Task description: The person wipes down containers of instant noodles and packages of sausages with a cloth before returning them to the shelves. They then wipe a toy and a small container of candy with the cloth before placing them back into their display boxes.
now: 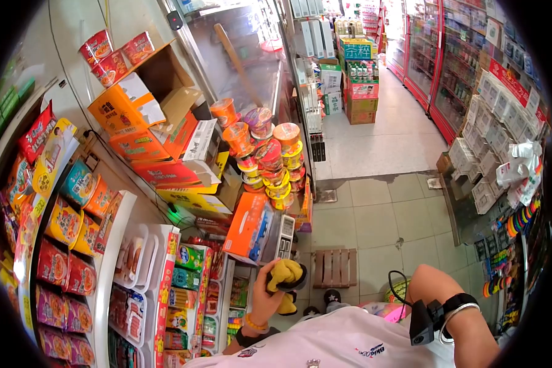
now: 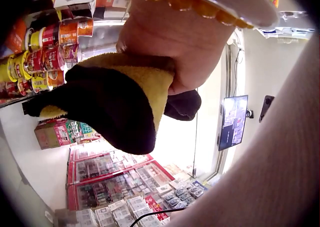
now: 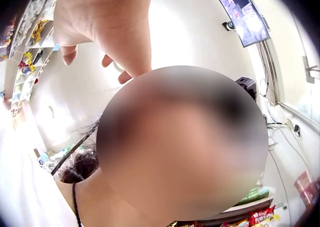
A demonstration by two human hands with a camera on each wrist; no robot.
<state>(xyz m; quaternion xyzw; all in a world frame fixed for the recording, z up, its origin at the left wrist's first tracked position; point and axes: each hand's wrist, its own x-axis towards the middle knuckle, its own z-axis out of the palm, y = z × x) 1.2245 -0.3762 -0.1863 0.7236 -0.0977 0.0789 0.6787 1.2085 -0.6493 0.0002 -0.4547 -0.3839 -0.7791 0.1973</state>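
In the head view my left hand (image 1: 263, 305) grips a folded cloth (image 1: 285, 273), yellow on one side and black on the other, low in front of the body. The left wrist view shows the cloth (image 2: 117, 107) bunched under the fingers, with black flaps hanging out. A beaded orange bracelet circles that wrist. My right hand (image 3: 102, 29) is raised beside the head in the right wrist view, its fingers loosely bent and no object visible in them. A blurred patch covers the area just below. In the head view only the right forearm (image 1: 432, 288) shows.
Stacked instant noodle cups (image 1: 268, 153) and open cartons (image 1: 159, 122) stand ahead to the left. Shelves of snack packets (image 1: 187, 270) line the near left. A slatted brown stool (image 1: 335, 268) sits on the tiled floor. Hanging goods (image 1: 490, 147) line the right side.
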